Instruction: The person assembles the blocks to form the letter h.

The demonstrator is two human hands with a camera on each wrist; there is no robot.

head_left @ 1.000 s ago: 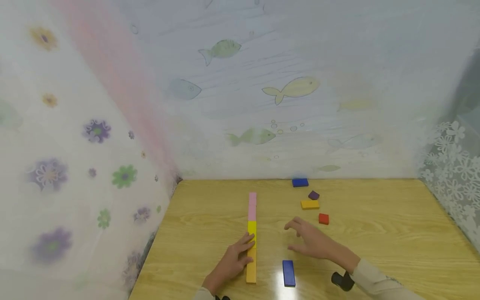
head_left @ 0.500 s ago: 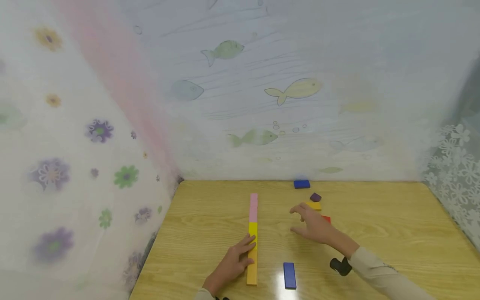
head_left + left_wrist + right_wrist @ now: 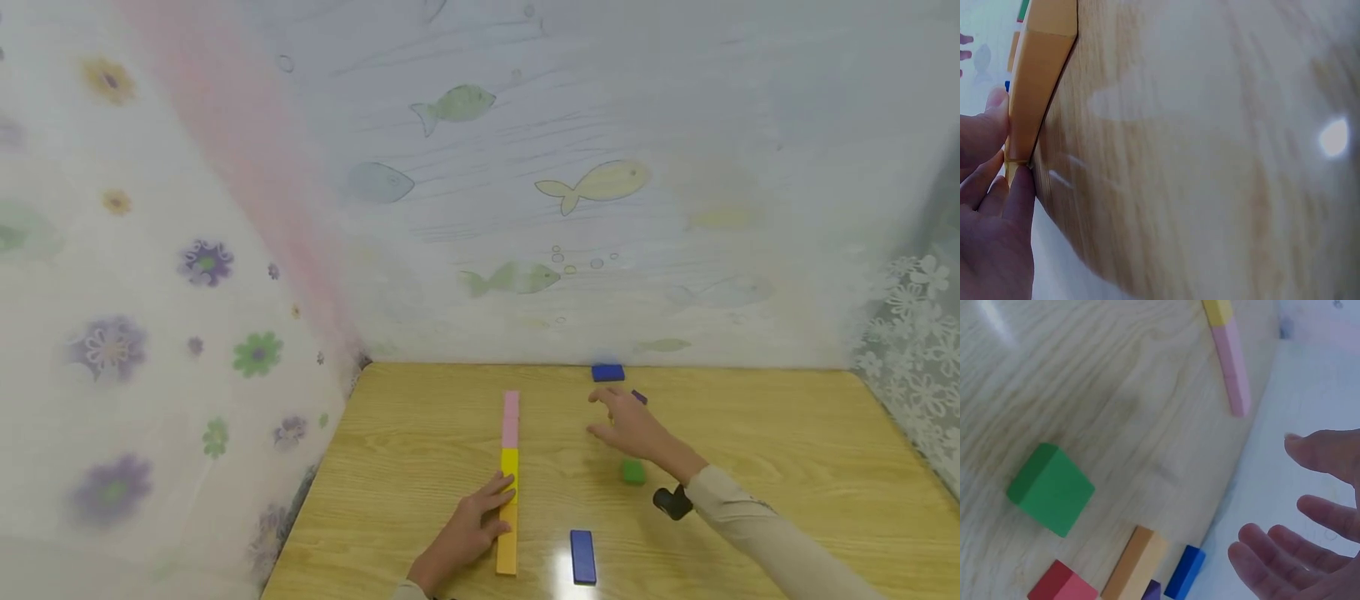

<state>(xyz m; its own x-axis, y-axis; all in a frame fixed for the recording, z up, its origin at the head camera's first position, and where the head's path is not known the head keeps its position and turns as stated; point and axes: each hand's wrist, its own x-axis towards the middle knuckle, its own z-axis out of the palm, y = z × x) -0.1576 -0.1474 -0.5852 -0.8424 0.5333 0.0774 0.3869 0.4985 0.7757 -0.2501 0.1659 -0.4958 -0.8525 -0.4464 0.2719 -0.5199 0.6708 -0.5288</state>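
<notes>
A straight row of blocks runs away from me, with pink blocks [image 3: 511, 421] at the far end, a yellow block [image 3: 509, 461] in the middle and an orange block [image 3: 507, 552] nearest. My left hand [image 3: 467, 527] rests on the row, its fingers across the yellow part and its thumb on the orange block. Over the far right blocks hovers my right hand [image 3: 632, 425], fingers spread and holding nothing. A green block [image 3: 633, 472] lies just below it. The right wrist view also shows a red block [image 3: 1062, 584] and a separate orange block [image 3: 1130, 565], hidden by the hand from above.
One blue block [image 3: 582, 557] lies near the front, right of the row. Another blue block [image 3: 607, 372] is by the back wall, with a purple block [image 3: 639, 397] partly covered nearby. Patterned walls [image 3: 480, 208] bound the wooden table [image 3: 420, 433] at the back and sides.
My right hand has moved farther back over the table, uncovering the green block and covering the red and separate orange blocks. My left hand stays on the row.
</notes>
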